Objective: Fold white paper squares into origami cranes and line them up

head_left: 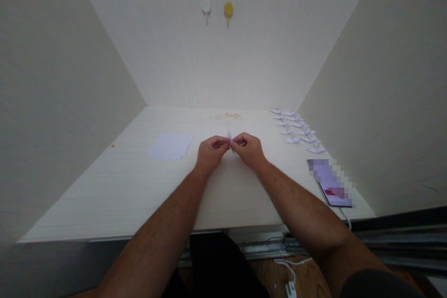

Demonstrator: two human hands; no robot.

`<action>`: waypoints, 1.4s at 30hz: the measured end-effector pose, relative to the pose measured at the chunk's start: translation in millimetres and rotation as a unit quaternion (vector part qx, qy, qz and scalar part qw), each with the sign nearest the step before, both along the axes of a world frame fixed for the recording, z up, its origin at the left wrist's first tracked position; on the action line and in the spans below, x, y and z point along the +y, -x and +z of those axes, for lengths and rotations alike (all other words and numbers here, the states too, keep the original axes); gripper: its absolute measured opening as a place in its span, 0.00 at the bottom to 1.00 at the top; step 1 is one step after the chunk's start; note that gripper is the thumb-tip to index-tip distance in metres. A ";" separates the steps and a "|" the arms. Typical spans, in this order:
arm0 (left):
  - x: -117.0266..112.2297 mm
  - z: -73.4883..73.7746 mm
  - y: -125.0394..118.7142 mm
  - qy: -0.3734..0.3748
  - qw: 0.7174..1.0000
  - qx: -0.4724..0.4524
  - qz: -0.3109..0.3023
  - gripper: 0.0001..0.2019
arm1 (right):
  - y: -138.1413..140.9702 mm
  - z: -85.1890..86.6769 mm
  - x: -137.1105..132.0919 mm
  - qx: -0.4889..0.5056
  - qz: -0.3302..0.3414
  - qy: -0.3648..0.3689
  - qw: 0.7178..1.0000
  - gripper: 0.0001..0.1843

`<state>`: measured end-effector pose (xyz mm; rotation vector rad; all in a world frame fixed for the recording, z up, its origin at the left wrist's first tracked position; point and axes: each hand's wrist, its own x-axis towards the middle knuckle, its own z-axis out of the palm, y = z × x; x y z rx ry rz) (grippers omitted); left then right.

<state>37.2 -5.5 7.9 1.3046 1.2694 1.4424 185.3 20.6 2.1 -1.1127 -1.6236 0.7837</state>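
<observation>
My left hand and my right hand meet over the middle of the white desk. Both pinch one small folded piece of white paper, whose tip pokes up between the fingertips. Fingers of each hand are curled and pressed on the paper. Most of the folded paper is hidden behind the fingers.
A small stack of white paper sheets lies left of my hands. Several folded paper cranes stand in rows at the far right. A phone with a white cable lies at the right front edge. Walls close in on three sides.
</observation>
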 end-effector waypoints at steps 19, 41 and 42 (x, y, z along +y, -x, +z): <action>0.0 0.9 0.1 0.050 0.993 -0.101 -0.048 0.09 | -2.7 5.8 3.9 0.153 0.129 0.147 0.969 0.08; -0.3 -1.7 1.7 0.079 0.977 -0.170 -0.103 0.09 | -9.8 8.1 5.3 0.156 0.197 0.100 0.963 0.03; -0.5 -1.2 1.5 0.083 0.977 -0.170 -0.101 0.09 | -10.3 8.6 5.2 0.148 0.194 0.096 0.965 0.02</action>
